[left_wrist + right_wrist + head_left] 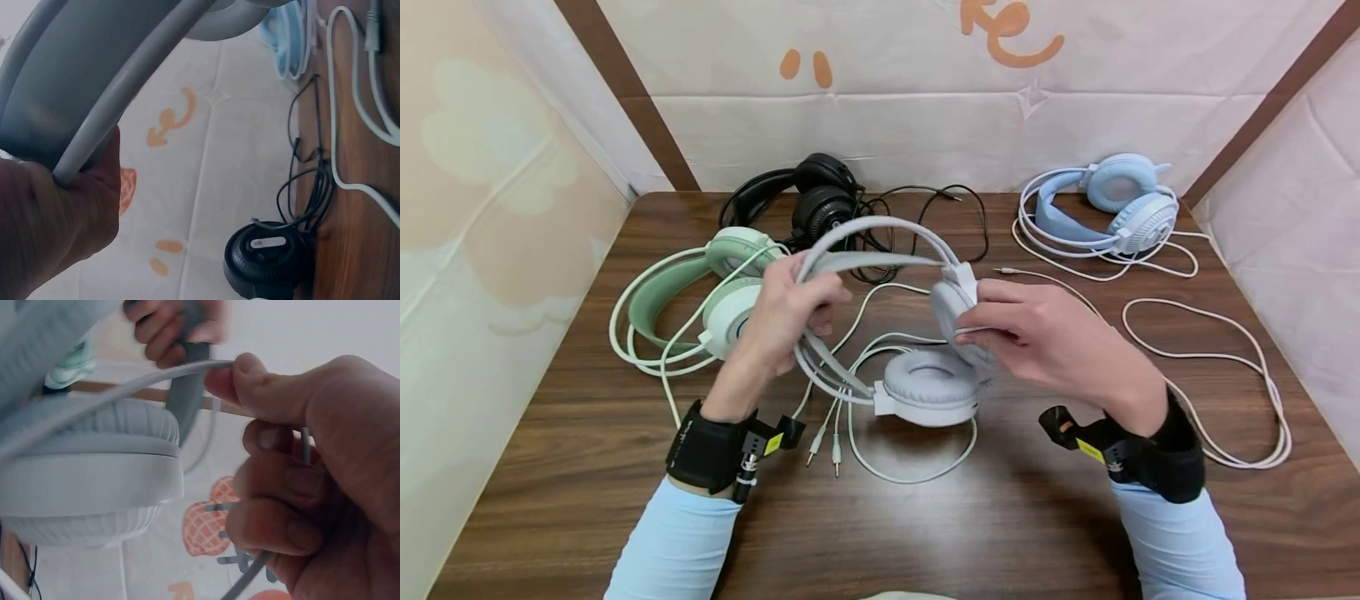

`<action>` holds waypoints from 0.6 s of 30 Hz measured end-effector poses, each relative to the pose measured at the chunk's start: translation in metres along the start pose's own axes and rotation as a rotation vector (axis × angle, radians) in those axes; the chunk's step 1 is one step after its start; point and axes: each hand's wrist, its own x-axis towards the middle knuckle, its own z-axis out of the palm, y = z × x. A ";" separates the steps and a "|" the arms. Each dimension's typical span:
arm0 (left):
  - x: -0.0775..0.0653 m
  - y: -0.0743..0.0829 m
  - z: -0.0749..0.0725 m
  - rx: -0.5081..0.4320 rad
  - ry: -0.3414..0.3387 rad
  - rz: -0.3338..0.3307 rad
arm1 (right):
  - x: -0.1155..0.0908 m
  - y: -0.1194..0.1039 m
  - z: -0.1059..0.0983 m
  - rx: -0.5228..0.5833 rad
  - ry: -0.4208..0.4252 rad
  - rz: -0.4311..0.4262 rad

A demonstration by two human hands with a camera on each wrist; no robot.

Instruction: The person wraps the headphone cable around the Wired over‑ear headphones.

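Note:
Pale grey headphones (928,400) are held up over the middle of the table. My left hand (778,317) grips their headband at the left; in the left wrist view the fingers wrap the band (119,87). By the upper ear cup is my right hand (1052,337). The right wrist view shows it pinching a thin grey cable (137,380) between thumb and forefinger, with the other fingers curled round more of the cable. A ribbed ear cup (94,478) hangs beside those fingers. Part of the upper ear cup is hidden behind the right hand in the head view.
Green-and-white headphones (662,300) lie at the left, close by my left hand. Black headphones (823,208) with a tangled cable sit at the back. Light blue headphones (1142,221) lie back right. White cables (1262,375) loop across the wooden table (1000,517), some ending in plugs (837,454).

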 end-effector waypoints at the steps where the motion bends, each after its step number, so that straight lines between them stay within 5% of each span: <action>1: -0.001 -0.001 0.002 0.058 -0.012 -0.024 | 0.001 0.000 0.003 -0.035 0.003 -0.009; 4: -0.002 -0.004 0.006 0.154 -0.093 -0.070 | 0.004 0.003 0.010 -0.069 0.036 -0.029; 7: -0.003 -0.006 0.005 0.084 -0.224 -0.092 | 0.005 0.010 0.010 0.021 0.076 -0.015; 14: 0.001 -0.018 -0.005 -0.353 -0.531 -0.011 | -0.004 0.044 0.001 0.352 0.200 0.249; 18: 0.007 -0.027 -0.010 -0.616 -0.594 0.003 | -0.014 0.064 0.000 0.408 0.220 0.401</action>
